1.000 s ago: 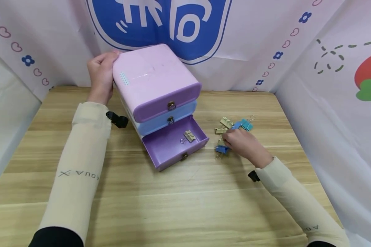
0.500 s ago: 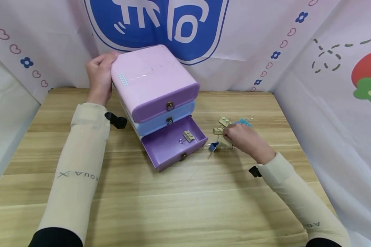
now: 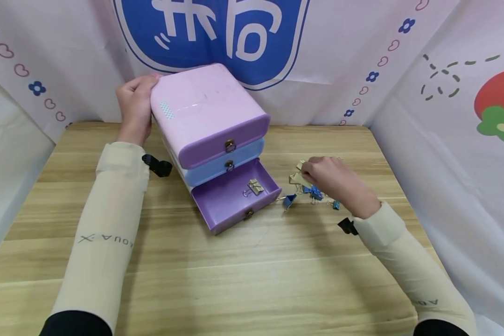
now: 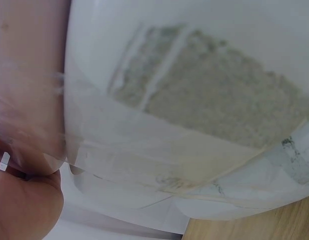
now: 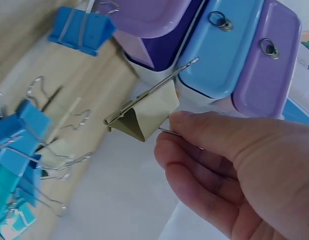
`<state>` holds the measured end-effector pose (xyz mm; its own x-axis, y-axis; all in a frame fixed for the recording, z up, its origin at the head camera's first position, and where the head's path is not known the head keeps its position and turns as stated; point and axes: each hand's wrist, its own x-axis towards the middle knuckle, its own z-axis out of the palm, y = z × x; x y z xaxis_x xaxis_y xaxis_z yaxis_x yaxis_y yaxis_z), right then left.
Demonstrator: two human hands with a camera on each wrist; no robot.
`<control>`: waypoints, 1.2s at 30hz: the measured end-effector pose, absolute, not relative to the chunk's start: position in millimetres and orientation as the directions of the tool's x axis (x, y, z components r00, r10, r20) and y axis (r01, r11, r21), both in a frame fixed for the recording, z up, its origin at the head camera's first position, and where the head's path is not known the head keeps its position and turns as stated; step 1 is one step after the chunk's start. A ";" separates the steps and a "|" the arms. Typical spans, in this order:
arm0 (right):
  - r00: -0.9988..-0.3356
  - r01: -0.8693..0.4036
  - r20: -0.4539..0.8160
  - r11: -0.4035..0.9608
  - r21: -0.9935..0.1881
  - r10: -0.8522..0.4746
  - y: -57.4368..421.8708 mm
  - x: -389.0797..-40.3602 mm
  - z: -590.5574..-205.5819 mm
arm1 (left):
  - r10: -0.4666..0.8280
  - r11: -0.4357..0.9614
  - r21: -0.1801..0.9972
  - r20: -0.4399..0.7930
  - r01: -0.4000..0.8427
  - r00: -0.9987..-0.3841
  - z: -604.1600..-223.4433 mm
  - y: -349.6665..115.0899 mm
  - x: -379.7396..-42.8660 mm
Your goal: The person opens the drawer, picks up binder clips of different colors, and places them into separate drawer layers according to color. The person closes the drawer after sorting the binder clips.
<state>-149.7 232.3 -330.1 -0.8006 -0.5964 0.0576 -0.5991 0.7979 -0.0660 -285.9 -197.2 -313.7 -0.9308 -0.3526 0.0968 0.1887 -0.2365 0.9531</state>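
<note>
A small drawer box (image 3: 210, 107) with a pink top stands turned at an angle, its lowest purple drawer (image 3: 218, 203) pulled out. My left hand (image 3: 134, 109) holds its back left corner; most of those fingers are hidden. In the left wrist view the pale side wall (image 4: 144, 150) fills the picture beside that hand. My right hand (image 5: 214, 160) pinches a gold binder clip (image 5: 157, 107) by a wire handle, over the clip pile right of the drawer. One gold binder clip (image 3: 255, 187) lies inside the drawer.
Several blue and teal binder clips (image 5: 29, 130) lie heaped under the right hand. A dark blue clip (image 3: 289, 200) sits right by the drawer's front corner. Printed white cloth (image 3: 327, 56) walls the table (image 3: 235, 284) at the back and sides.
My right hand has shifted back slightly and now has a gold clip pinched. The dark blue clip slid left toward the drawer, and other blue clips spread forward. The left hand stays put.
</note>
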 end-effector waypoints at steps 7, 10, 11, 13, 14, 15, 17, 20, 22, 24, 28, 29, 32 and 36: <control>-0.790 -0.612 0.071 0.790 -0.032 -0.609 221.0 -149.2 -317.5 | -0.345 -0.233 0.956 0.092 0.180 -0.934 -313.3 -197.8 -284.8; -0.790 -0.612 0.067 0.791 -0.014 -0.610 215.4 -148.4 -313.6 | -0.341 -0.238 0.956 0.085 0.174 -0.936 -312.9 -198.0 -283.7; -0.789 -0.613 0.069 0.790 -0.006 -0.611 213.5 -148.4 -312.6 | -0.340 -0.236 0.956 0.085 0.173 -0.937 -312.7 -198.0 -283.5; -0.785 -0.617 0.076 0.787 0.007 -0.615 209.4 -148.5 -310.8 | -0.340 -0.233 0.958 0.083 0.169 -0.937 -312.2 -197.7 -283.3; -0.779 -0.623 0.083 0.782 0.015 -0.622 207.4 -148.4 -310.0 | -0.340 -0.232 0.959 0.079 0.165 -0.937 -312.1 -197.7 -283.3; -0.770 -0.632 0.092 0.775 0.022 -0.631 205.2 -148.8 -309.3 | -0.341 -0.229 0.960 0.078 0.163 -0.937 -312.0 -197.7 -283.3; -0.752 -0.650 0.115 0.759 0.036 -0.650 200.5 -149.7 -308.3 | -0.343 -0.226 0.960 0.079 0.164 -0.936 -312.2 -197.9 -283.8; -0.726 -0.672 0.145 0.738 0.058 -0.672 192.8 -150.4 -306.5 | -0.345 -0.220 0.961 0.084 0.168 -0.935 -312.9 -198.5 -284.4; -0.715 -0.680 0.157 0.730 0.070 -0.681 187.5 -150.8 -305.6 | -0.346 -0.218 0.961 0.086 0.169 -0.934 -313.4 -198.6 -284.8; -0.707 -0.688 0.158 0.722 0.076 -0.690 182.1 -150.7 -304.4 | -0.346 -0.217 0.962 0.084 0.167 -0.935 -313.5 -198.4 -284.9; -0.690 -0.707 0.148 0.704 0.074 -0.709 170.7 -151.1 -303.1 | -0.344 -0.221 0.962 0.079 0.162 -0.936 -313.2 -198.4 -284.4; -0.686 -0.711 0.145 0.699 0.076 -0.713 167.7 -151.0 -302.8 | -0.343 -0.222 0.961 0.079 0.162 -0.936 -313.0 -198.6 -284.2; -0.670 -0.725 0.142 0.684 0.085 -0.728 158.8 -151.8 -303.7 | -0.340 -0.223 0.962 0.077 0.160 -0.937 -312.6 -198.9 -283.2; -0.651 -0.740 0.130 0.663 0.114 -0.748 146.6 -152.6 -306.8 | -0.336 -0.221 0.963 0.072 0.153 -0.939 -311.6 -198.7 -281.8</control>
<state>-152.6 146.6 -306.8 -0.6510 -0.7479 0.1298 -0.7396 0.6634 0.1137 -281.8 -198.7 -311.6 -0.9390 -0.3362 0.0724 0.1535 -0.2211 0.9631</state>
